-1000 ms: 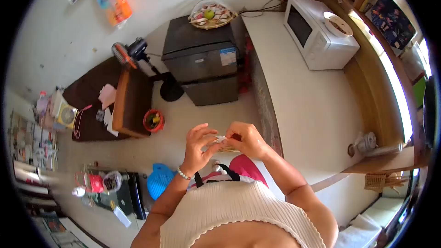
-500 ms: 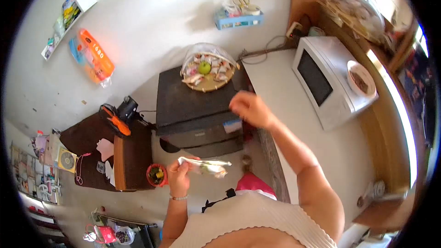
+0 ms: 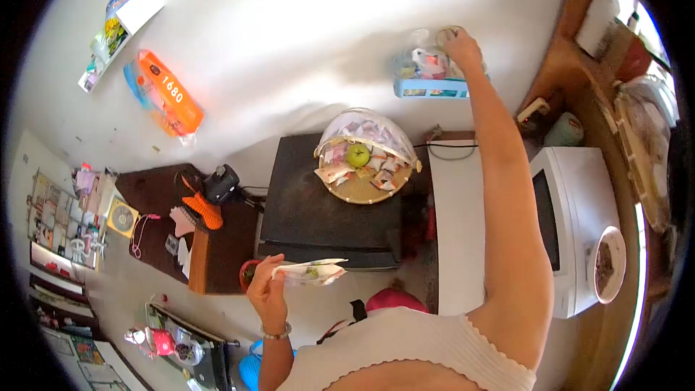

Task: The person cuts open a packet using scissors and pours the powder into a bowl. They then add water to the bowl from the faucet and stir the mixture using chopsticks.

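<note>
My left hand (image 3: 268,295), with a bead bracelet at the wrist, pinches a small white snack packet (image 3: 314,273) with green print by its left end. It hangs in front of the dark cabinet (image 3: 329,217). High at the wall, my right hand (image 3: 463,51) has its fingers closed around the handles of the scissors (image 3: 446,33); the blades are hidden. They stand in a blue wall basket (image 3: 427,88) with a crumpled plastic bag (image 3: 428,63) and other small items. On the cabinet, a round woven basket (image 3: 363,192) holds a green apple (image 3: 357,154) and several small packets.
To the right, a white microwave (image 3: 590,195) on the counter bears a bowl (image 3: 609,264). An orange bag (image 3: 170,94) hangs on the wall at left. Below it are a black fan-like device (image 3: 221,184) and an orange brush-like thing (image 3: 205,211) on a brown table (image 3: 153,181).
My right hand has gone up from above the counter to the scissors in the blue wall basket. My left hand still holds the packet. The view has shifted.
</note>
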`<state>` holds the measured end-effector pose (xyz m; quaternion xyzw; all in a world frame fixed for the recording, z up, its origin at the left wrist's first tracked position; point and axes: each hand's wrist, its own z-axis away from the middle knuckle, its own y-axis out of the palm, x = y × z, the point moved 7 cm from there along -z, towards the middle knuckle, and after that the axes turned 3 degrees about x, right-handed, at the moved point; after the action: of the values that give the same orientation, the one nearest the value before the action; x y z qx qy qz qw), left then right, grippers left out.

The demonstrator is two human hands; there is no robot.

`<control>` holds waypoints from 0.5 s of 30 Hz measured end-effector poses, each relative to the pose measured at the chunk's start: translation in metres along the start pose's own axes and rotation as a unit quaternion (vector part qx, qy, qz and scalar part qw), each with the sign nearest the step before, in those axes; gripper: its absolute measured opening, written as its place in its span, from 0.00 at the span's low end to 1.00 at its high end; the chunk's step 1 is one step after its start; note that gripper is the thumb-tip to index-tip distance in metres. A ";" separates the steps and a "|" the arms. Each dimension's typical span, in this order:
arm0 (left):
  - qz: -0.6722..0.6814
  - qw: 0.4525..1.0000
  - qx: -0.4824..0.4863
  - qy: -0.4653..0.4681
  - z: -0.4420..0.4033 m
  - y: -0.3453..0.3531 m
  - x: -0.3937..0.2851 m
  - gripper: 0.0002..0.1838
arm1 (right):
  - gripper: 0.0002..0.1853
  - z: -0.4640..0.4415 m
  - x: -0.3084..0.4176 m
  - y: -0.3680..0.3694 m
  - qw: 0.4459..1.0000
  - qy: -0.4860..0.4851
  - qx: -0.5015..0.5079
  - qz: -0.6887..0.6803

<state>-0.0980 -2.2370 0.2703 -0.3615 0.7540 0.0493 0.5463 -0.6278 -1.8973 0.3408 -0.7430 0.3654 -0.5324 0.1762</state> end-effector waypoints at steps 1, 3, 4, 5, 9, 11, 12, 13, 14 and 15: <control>-0.010 1.000 -0.001 0.017 -0.002 0.001 -0.002 0.06 | 0.25 -0.002 -0.001 0.007 0.999 -0.016 -0.012 0.025; 0.070 0.995 -0.038 -0.056 -0.003 -0.002 0.014 0.05 | 0.24 -0.006 -0.008 0.006 0.995 -0.050 -0.042 0.077; 0.111 0.988 -0.055 -0.090 -0.004 -0.004 0.024 0.05 | 0.23 -0.006 -0.007 0.002 0.991 -0.072 -0.065 0.089; 0.151 0.978 -0.070 -0.124 -0.004 -0.004 0.033 0.06 | 0.22 -0.006 -0.009 -0.002 0.991 -0.073 -0.079 0.073; 0.234 0.966 -0.019 -0.112 -0.011 0.002 0.051 0.06 | 0.18 0.051 0.034 -0.088 0.982 -0.111 -0.149 -0.039; 0.263 0.956 0.061 -0.116 -0.015 0.014 0.059 0.06 | 0.16 0.109 0.047 -0.128 0.956 -0.163 -0.169 -0.174; 0.258 0.953 0.115 -0.111 -0.017 0.023 0.054 0.06 | 0.16 0.143 0.050 -0.144 0.929 -0.197 -0.166 -0.266; 0.252 0.947 0.170 -0.105 -0.018 0.032 0.048 0.07 | 0.17 0.188 0.061 -0.157 0.926 -0.195 -0.161 -0.279; 0.254 0.935 0.218 -0.117 -0.017 0.042 0.042 0.07 | 0.18 0.234 0.065 -0.161 0.927 -0.173 -0.109 -0.315; 0.270 0.914 0.274 -0.131 -0.012 0.053 0.033 0.08 | 0.19 0.274 0.055 -0.154 0.916 -0.162 -0.073 -0.359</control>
<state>-0.1441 -2.2201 0.2296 0.0291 0.7283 0.0337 0.6838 -0.3118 -1.8695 0.3757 -0.9111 0.0788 -0.4039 -0.0245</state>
